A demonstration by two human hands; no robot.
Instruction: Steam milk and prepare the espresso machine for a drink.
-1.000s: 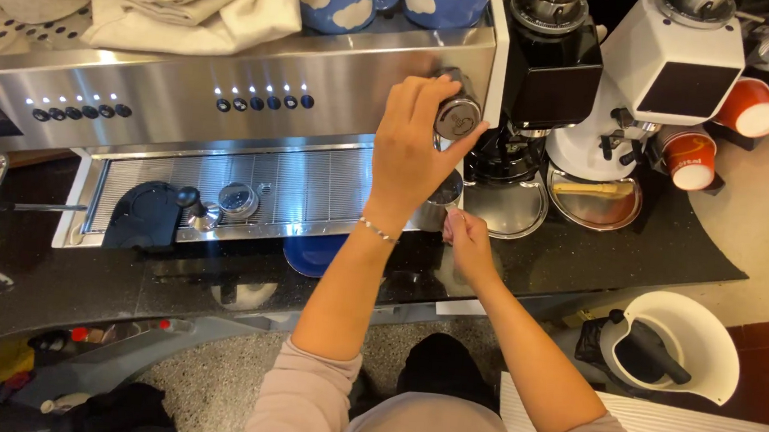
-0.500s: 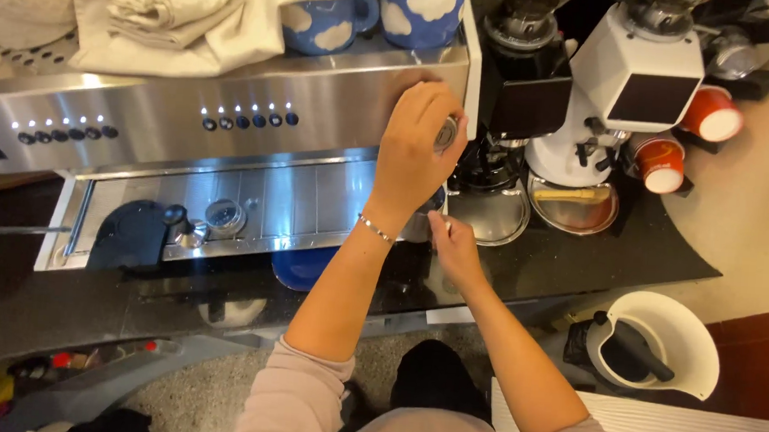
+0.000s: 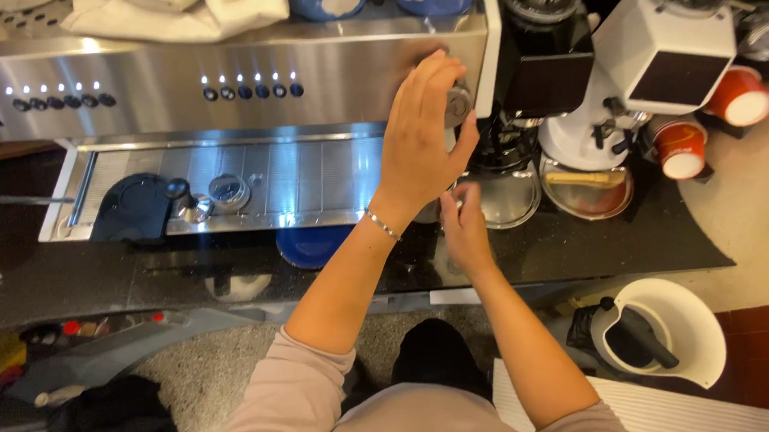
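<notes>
A brushed-steel coffee machine point(image 3: 232, 70) fills the left of the dark glossy table point(image 3: 581, 248). The left hand point(image 3: 421, 146), fingers curled, grips a round metal knob point(image 3: 458, 104) at the machine's right end. Just below it, the right hand point(image 3: 465, 226) is blurred; its grip cannot be told.

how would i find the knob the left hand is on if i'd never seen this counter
Start at the long steel espresso machine across the back of the counter and follow its front panel to the right end, beside the black grinder. The knob is the round metal one under the left hand. Unlike the rows of small lit buttons to its left, it is large, single and sticks out.
</notes>
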